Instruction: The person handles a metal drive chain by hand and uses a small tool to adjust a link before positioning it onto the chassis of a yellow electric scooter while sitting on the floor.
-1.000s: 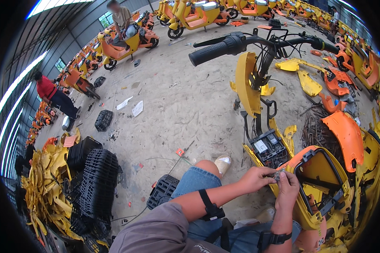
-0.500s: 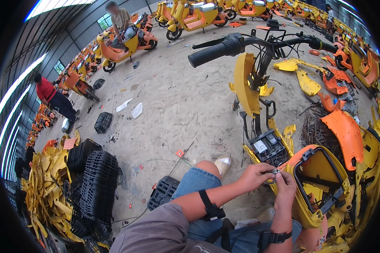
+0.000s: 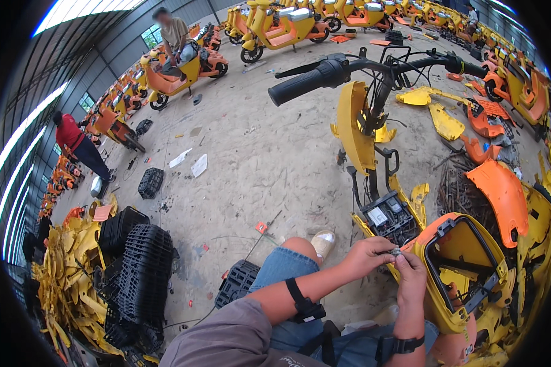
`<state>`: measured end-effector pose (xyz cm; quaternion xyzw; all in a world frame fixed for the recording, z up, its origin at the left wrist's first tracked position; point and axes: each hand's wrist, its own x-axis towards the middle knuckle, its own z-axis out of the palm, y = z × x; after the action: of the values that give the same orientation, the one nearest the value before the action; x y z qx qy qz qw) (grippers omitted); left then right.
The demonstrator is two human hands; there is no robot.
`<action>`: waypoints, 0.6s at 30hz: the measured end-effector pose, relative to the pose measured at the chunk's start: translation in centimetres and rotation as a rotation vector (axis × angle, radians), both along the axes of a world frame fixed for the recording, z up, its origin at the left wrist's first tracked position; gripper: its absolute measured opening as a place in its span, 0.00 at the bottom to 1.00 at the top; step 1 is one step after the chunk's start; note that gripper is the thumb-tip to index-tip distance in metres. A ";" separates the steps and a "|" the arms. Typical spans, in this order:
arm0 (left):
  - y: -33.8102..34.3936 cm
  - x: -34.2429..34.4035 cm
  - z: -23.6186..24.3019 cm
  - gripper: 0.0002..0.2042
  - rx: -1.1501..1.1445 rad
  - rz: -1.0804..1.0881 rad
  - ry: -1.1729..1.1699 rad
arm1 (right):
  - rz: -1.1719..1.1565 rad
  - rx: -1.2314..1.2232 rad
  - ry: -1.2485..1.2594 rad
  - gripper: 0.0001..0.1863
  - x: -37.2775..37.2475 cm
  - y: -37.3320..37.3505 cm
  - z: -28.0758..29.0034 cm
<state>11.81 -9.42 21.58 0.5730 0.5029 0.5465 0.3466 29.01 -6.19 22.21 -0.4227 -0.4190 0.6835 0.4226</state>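
Observation:
My left hand (image 3: 370, 257) and my right hand (image 3: 412, 276) meet fingertip to fingertip. Between them they pinch a small silvery metal piece (image 3: 396, 251), too small to name and partly covered by the fingers. Just beyond is a partly stripped yellow scooter, its open electronics bay (image 3: 386, 212) showing modules and wires. Close by my right hand lies the yellow body shell (image 3: 456, 315), with a black-rimmed opening. Farther ahead rise the scooter's black handlebar (image 3: 382, 66) and yellow front panel (image 3: 354, 128).
Loose orange panels (image 3: 499, 189) and a heap of dark metal parts (image 3: 462, 189) lie at right. At left are piled yellow panels (image 3: 73, 263) and stacked black baskets (image 3: 142, 275). One person (image 3: 79, 144) stands at left; another (image 3: 179, 40) sits on a scooter (image 3: 187, 73).
Both hands have shifted slightly left with the small metal piece still pinched between them. The person in red at left has turned and reaches toward a scooter.

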 end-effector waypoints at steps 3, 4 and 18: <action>0.1 0.0 0.1 0.14 0.040 0.008 0.069 | 0.024 0.029 -0.051 0.09 0.4 0.2 0.1; 0.1 0.2 0.2 0.15 0.045 0.013 0.095 | 0.019 0.032 -0.059 0.09 0.4 0.2 0.1; -0.8 0.5 -0.5 0.16 0.058 0.083 0.264 | 0.049 0.120 -0.151 0.10 0.0 -0.5 0.9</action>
<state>12.36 -10.18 21.03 0.6283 0.5516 0.4945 0.2375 29.02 -6.74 23.07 -0.4366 -0.5002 0.6335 0.3975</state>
